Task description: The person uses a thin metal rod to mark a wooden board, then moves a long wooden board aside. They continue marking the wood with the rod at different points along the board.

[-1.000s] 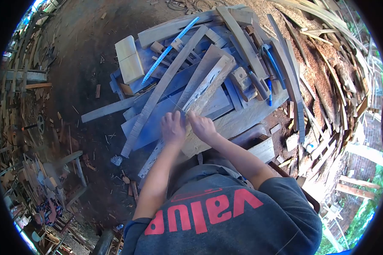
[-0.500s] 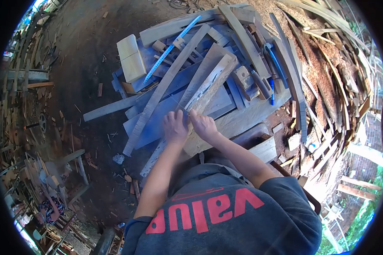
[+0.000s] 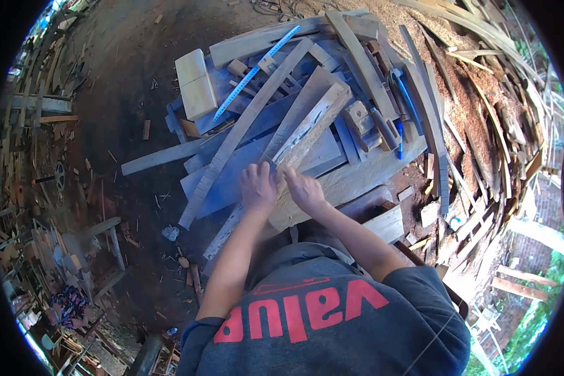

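The pale-edged timber (image 3: 323, 119) lay diagonally on the worktop (image 3: 363, 178), far right to near left, over boards (image 3: 232, 178) that apparently supported it. The left hand (image 3: 258, 187) and right hand (image 3: 304, 190) were close together at it, fingers curled, probably for steadiness; whether they grasped anything could not be determined. Leftward lay a long strip (image 3: 232, 141), then a ruler (image 3: 257, 73), seemingly set aside.

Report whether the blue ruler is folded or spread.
Spread: the blue ruler extends in one long, near-straight strip, with no fold visible.
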The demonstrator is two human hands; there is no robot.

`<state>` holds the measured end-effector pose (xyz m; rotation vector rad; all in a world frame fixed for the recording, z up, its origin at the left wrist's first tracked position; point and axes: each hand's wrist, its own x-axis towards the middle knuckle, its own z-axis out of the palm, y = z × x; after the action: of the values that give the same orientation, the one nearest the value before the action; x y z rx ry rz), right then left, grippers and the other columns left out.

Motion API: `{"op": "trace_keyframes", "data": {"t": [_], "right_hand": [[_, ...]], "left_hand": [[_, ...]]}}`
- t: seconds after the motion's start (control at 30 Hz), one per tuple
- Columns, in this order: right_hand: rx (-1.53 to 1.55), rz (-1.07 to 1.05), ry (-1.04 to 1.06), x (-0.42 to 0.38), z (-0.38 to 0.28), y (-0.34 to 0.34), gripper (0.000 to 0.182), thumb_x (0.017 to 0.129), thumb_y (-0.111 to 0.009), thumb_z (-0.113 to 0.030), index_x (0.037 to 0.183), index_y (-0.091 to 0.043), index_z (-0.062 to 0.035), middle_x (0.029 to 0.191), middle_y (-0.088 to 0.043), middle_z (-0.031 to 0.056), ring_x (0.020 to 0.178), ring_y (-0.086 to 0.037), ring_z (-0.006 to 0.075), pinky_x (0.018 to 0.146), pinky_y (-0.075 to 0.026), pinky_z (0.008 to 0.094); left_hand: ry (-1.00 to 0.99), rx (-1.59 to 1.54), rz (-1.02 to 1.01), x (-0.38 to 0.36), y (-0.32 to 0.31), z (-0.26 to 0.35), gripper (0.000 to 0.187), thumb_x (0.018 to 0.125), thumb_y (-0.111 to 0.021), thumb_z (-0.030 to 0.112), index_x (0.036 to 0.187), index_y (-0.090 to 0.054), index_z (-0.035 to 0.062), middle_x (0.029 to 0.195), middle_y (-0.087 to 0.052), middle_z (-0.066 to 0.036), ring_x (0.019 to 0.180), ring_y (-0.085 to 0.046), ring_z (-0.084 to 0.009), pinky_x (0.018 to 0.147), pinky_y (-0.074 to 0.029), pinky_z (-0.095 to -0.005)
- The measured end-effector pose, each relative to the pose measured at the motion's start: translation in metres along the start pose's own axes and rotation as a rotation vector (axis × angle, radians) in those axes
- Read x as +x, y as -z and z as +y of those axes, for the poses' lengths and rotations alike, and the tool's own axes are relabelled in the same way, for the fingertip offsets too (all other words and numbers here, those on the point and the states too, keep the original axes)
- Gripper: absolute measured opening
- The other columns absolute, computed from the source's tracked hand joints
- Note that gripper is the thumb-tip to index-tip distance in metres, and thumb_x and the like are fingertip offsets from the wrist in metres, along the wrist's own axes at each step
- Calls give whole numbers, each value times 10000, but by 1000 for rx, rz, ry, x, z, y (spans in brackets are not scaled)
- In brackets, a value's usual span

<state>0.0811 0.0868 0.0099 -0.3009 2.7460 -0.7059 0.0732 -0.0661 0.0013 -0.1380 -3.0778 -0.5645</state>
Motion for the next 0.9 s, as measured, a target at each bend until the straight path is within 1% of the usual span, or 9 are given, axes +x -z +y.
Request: {"op": "trace_keyframes", "data": {"t": [0.2, 0.33, 0.47, 0.53, 0.57, 0.63, 0.77, 0.83, 0.9], "right_hand": [[5, -28, 23, -118, 78, -5, 163, 925, -519, -189, 985, -462, -48, 652, -599, 183, 631, -616, 394, 554, -477, 503], [22, 46, 66, -131, 76, 40, 142, 922, -523, -166, 954, -453, -45, 650, -601, 201, 622, -614, 403, 545, -472, 512], [29, 102, -85, -133, 85, 58, 145, 935, -517, -164, 958, -441, -42, 663, -610, 230, 613, -600, 444, 539, -462, 530], [31, 148, -142, -131, 93, 56, 174, 948, -509, -192, 954, -429, -38, 645, -597, 226, 605, -606, 428, 524, -464, 515], [89, 140, -172, -131, 95, 54, 149, 947, -501, -169, 987, -431, -44, 705, -607, 251, 657, -591, 466, 555, -448, 553], [105, 140, -139, -128, 99, 51, 148, 947, -502, -166, 986, -430, -42, 720, -610, 254, 669, -595, 464, 559, -449, 550], [164, 129, -71, -124, 107, 40, 148, 948, -500, -161, 985, -427, -37, 750, -617, 256, 703, -600, 465, 570, -452, 539], [180, 113, -73, -123, 111, 36, 147, 948, -498, -160, 984, -427, -36, 755, -620, 254, 711, -601, 466, 575, -454, 537], [198, 93, -71, -121, 115, 31, 147, 948, -496, -159, 984, -427, -34, 761, -623, 251, 720, -603, 466, 580, -456, 535]], "left_hand": [[33, -19, -4, 0, 2, 0, 309, 883, -557, 306, 1133, -531, 126, 981, -487, -119, 932, -490, -320, 801, -392, -455], [46, -37, -20, 0, 2, 0, 328, 903, -530, 342, 1156, -537, 134, 997, -503, -112, 930, -490, -315, 810, -394, -447], [37, -47, 51, -2, 1, 0, 349, 892, -550, 332, 1182, -539, 139, 1000, -509, -105, 932, -491, -309, 819, -394, -443], [20, -109, 89, -2, 5, 2, 399, 874, -585, 283, 1253, -531, 169, 989, -507, -91, 912, -487, -295, 813, -402, -434], [24, -103, 98, -4, 7, 2, 399, 874, -585, 283, 1253, -531, 169, 989, -507, -91, 912, -487, -295, 813, -402, -434], [-30, -95, 32, -6, 12, 3, 469, 857, -611, 225, 1316, -513, 215, 974, -505, -77, 884, -481, -279, 803, -412, -419], [-51, -80, 95, -15, 3, -2, 492, 848, -616, 181, 1326, -523, 246, 953, -502, -67, 858, -478, -271, 786, -422, -400], [-44, -87, 134, -25, 3, -7, 414, 826, -589, 108, 1228, -607, 207, 916, -541, -95, 853, -516, -316, 750, -440, -435], [-40, -54, 144, -40, 8, -14, 419, 825, -608, 117, 1232, -606, 214, 914, -535, -77, 835, -505, -297, 748, -436, -413]]}}
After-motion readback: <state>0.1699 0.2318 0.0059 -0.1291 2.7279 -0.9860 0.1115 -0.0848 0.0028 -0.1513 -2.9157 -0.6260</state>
